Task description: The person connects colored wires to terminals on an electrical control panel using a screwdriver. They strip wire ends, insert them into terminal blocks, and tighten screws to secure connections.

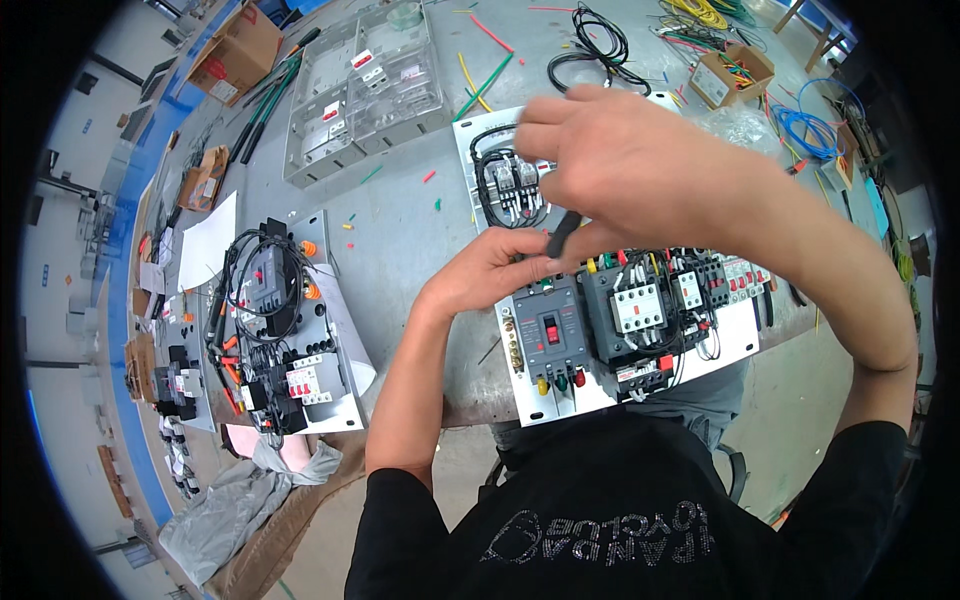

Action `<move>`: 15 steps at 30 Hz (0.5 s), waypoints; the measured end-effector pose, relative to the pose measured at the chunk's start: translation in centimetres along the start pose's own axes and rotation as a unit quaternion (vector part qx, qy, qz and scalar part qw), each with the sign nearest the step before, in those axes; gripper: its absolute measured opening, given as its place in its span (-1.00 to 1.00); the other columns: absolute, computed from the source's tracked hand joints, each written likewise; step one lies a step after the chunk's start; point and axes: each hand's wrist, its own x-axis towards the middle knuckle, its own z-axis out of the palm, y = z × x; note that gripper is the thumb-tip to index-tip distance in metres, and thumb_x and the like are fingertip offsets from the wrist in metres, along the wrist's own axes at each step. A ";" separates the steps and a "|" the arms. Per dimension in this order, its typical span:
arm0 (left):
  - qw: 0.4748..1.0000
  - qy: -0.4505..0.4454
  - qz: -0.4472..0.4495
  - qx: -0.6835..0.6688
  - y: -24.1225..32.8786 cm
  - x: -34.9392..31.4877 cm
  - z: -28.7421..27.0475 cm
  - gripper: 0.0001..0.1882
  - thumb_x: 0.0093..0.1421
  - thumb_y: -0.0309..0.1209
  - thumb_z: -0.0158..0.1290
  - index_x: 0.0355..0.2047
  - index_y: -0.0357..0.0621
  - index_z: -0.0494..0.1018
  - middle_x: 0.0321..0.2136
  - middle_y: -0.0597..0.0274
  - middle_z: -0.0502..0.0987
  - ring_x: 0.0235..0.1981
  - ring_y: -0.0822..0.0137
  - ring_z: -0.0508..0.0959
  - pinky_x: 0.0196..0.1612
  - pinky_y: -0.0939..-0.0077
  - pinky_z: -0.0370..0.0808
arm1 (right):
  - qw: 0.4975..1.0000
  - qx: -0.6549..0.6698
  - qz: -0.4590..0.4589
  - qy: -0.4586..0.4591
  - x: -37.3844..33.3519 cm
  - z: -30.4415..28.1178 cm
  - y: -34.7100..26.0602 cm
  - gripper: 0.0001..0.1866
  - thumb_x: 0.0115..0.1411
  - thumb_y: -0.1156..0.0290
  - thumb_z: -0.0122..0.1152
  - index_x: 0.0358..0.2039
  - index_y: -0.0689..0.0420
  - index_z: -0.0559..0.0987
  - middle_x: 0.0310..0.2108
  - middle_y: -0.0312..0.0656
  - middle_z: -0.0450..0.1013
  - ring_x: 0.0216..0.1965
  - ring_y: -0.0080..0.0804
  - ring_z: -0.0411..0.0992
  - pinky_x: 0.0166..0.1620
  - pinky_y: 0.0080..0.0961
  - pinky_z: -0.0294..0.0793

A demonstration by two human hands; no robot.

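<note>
Over the top of the grey circuit breaker (551, 332), both my hands work close together. My right hand (610, 160) is closed, its fingers curled above a short, thick black piece (564, 234) that sticks out below it; the rest of that piece is hidden. My left hand (487, 270) has its thumb and forefinger pinched at the piece's lower end, and what lies between them is hidden. The breaker is mounted on a white metal plate (735, 335), beside a contactor (637, 308) with black wires. Relays (516, 185) and looped black wire occupy the plate's far end.
On the left lies another wired panel (345, 412) with a breaker and cables. Clear plastic enclosures (390, 100) stand at the back. Black cable (600, 45), blue wire (808, 130) and a small carton (735, 72) of wire pieces lie far right. Coloured scraps dot the table (400, 215).
</note>
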 end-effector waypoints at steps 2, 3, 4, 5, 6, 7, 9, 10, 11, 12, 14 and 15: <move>1.000 0.009 0.005 -0.023 0.5 -0.3 0.4 -0.72 0.47 -0.27 0.21 0.02 -0.17 0.73 -0.14 0.31 0.77 -0.14 0.52 0.63 -0.03 0.50 0.58 | 0.980 0.126 0.135 -0.077 0.1 0.7 -0.9 -0.63 0.17 0.19 0.52 -0.53 0.26 0.67 -0.29 0.01 0.60 -0.16 -0.13 0.58 -0.21 -0.23 0.53; 0.999 0.012 0.009 -0.035 0.7 -0.3 0.5 -0.72 0.48 -0.26 0.20 0.02 -0.15 0.74 -0.15 0.33 0.77 -0.16 0.54 0.62 -0.05 0.51 0.57 | 0.941 0.228 0.223 -0.110 0.1 0.8 -1.6 -0.56 0.23 0.16 0.47 -0.57 0.29 0.64 -0.36 0.04 0.57 -0.24 -0.11 0.57 -0.24 -0.20 0.51; 1.000 -0.002 0.009 -0.013 0.6 -0.1 0.4 -0.71 0.49 -0.26 0.19 0.05 -0.16 0.72 -0.13 0.31 0.77 -0.14 0.52 0.62 -0.02 0.50 0.57 | 0.883 0.324 0.308 -0.140 0.0 0.9 -1.9 -0.49 0.29 0.13 0.42 -0.61 0.31 0.61 -0.43 0.06 0.55 -0.32 -0.09 0.57 -0.26 -0.16 0.50; 1.000 -0.016 0.010 0.009 0.4 0.0 0.1 -0.69 0.50 -0.25 0.18 0.08 -0.16 0.70 -0.12 0.29 0.76 -0.12 0.51 0.62 0.02 0.49 0.56 | 0.897 0.308 0.287 -0.133 -0.2 0.5 -1.7 -0.52 0.34 0.13 0.33 -0.56 0.30 0.66 -0.46 0.04 0.57 -0.36 -0.06 0.58 -0.24 -0.15 0.54; 0.999 -0.028 0.008 0.033 0.3 -0.1 -0.2 -0.68 0.52 -0.25 0.16 0.11 -0.17 0.68 -0.10 0.27 0.76 -0.10 0.49 0.62 0.05 0.47 0.55 | 0.911 0.294 0.262 -0.125 -0.3 -0.2 -1.4 -0.53 0.39 0.13 0.24 -0.50 0.28 0.70 -0.49 0.02 0.59 -0.39 -0.03 0.60 -0.21 -0.15 0.57; 0.999 -0.026 0.012 0.021 0.3 -0.2 -0.3 -0.68 0.51 -0.25 0.16 0.10 -0.17 0.68 -0.10 0.27 0.75 -0.09 0.49 0.62 0.05 0.47 0.55 | 0.923 0.279 0.238 -0.117 -0.6 -0.5 -0.8 -0.52 0.44 0.14 0.15 -0.44 0.26 0.75 -0.53 -0.01 0.61 -0.43 -0.01 0.61 -0.19 -0.14 0.61; 0.999 -0.024 0.021 -0.006 0.3 -0.1 -0.3 -0.69 0.51 -0.25 0.17 0.10 -0.16 0.69 -0.09 0.27 0.75 -0.08 0.50 0.61 0.05 0.47 0.55 | 0.980 0.174 0.092 -0.012 -1.7 0.4 0.4 -0.79 0.32 0.35 0.25 -0.16 0.13 0.77 -0.37 -0.06 0.63 -0.29 -0.02 0.64 -0.15 -0.16 0.63; 1.000 -0.016 0.000 -0.007 0.7 -0.1 -0.2 -0.70 0.50 -0.26 0.18 0.07 -0.17 0.69 -0.11 0.27 0.75 -0.08 0.48 0.61 0.05 0.46 0.55 | 0.990 0.128 0.056 -0.002 -2.1 0.0 0.2 -0.76 0.28 0.40 0.28 -0.08 0.09 0.76 -0.33 -0.07 0.62 -0.26 -0.03 0.64 -0.14 -0.17 0.64; 1.000 -0.009 -0.022 -0.008 1.3 -0.3 -0.2 -0.71 0.49 -0.27 0.18 0.04 -0.18 0.70 -0.12 0.27 0.74 -0.07 0.47 0.61 0.04 0.45 0.55 | 0.993 0.105 0.037 -0.033 -2.4 -0.6 -0.2 -0.66 0.21 0.47 0.32 0.02 0.02 0.74 -0.27 -0.11 0.60 -0.18 -0.06 0.64 -0.11 -0.19 0.65; 1.000 0.002 -0.015 -0.008 1.4 -0.3 -0.2 -0.73 0.47 -0.28 0.20 0.01 -0.19 0.70 -0.13 0.27 0.74 -0.08 0.44 0.61 0.04 0.44 0.55 | 0.994 0.083 0.015 -0.063 -2.4 -1.5 -0.7 -0.50 0.14 0.55 0.37 0.12 -0.06 0.71 -0.21 -0.15 0.59 -0.09 -0.10 0.63 -0.08 -0.21 0.66; 0.999 0.027 0.026 -0.008 0.6 -0.3 -0.5 -0.76 0.42 -0.32 0.22 -0.04 -0.20 0.70 -0.15 0.26 0.72 -0.10 0.38 0.63 0.03 0.42 0.56 | 0.999 0.038 -0.016 -0.031 -2.4 -0.2 -1.0 -0.52 0.16 0.53 0.36 0.12 -0.08 0.72 -0.23 -0.19 0.59 -0.05 -0.17 0.62 -0.07 -0.25 0.67; 0.997 0.041 0.061 -0.009 0.2 -0.2 -0.6 -0.78 0.39 -0.35 0.24 -0.07 -0.21 0.70 -0.15 0.25 0.71 -0.11 0.34 0.64 0.03 0.41 0.56 | 0.999 0.015 -0.031 -0.015 -2.4 0.3 -1.1 -0.53 0.18 0.52 0.35 0.11 -0.09 0.72 -0.24 -0.21 0.59 -0.03 -0.21 0.61 -0.06 -0.27 0.67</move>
